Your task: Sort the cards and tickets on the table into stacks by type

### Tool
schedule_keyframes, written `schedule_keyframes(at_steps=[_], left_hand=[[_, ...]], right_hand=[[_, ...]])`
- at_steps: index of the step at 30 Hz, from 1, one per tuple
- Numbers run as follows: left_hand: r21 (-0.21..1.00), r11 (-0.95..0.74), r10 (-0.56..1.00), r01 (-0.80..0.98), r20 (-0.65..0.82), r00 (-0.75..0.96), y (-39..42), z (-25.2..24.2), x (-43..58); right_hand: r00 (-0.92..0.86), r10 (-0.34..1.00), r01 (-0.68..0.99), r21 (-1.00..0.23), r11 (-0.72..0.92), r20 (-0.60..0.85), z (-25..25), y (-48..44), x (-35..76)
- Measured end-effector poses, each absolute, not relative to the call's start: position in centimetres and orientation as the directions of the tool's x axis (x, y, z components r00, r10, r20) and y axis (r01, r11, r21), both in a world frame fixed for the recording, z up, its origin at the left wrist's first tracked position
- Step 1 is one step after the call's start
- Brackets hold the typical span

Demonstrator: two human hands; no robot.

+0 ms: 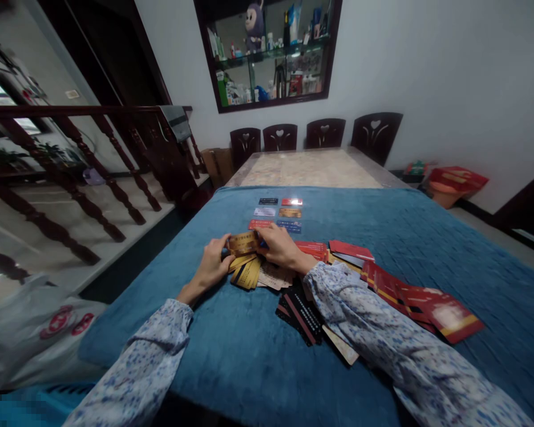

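Left hand [214, 261], right hand [278, 246] pinch gold card [243, 244] at opposite ends, just beyond yellow cards [245, 273]; black cards [301, 313] lie right of these.

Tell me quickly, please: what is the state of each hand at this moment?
Left hand: closed, holding the left end of the gold card.
Right hand: closed, holding the card's right end.

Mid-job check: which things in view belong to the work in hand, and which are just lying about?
Appears in use: gold card, held by left hand and right hand; yellow cards; black cards; six laid-out cards; possibly the red folders.

Appears just lying about: plastic bags; plush toy; cardboard box.
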State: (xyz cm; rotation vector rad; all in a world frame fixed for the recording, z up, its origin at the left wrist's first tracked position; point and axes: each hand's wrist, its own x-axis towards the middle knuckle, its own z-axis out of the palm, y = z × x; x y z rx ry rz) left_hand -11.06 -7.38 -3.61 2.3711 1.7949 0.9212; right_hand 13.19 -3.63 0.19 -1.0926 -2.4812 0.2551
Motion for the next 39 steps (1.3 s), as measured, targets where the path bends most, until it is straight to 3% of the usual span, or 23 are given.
schedule_keyframes(at_steps=[9, 28, 39], left_hand=[[0.255, -0.328, 0.91, 0.91, 0.343, 0.232, -7.0, -2.3, -10.9], [0.213, -0.407, 0.91, 0.888, 0.176, 0.375, -2.9, 1.8, -8.3], [0.162, -0.446, 0.894, 0.881, 0.134, 0.428, 1.2, 2.4, -5.4]], right_hand=[[-0.617, 0.738, 0.692, -0.259, 0.674, 0.273, 0.4, -3.1, 13.5], [-0.618, 0.759, 0.754, -0.115, 0.646, 0.206, 2.6, -0.9, 16.5], [-0.567, 0.809, 0.802, -0.124, 0.585, 0.153, 3.4, 1.3, 19.4]])
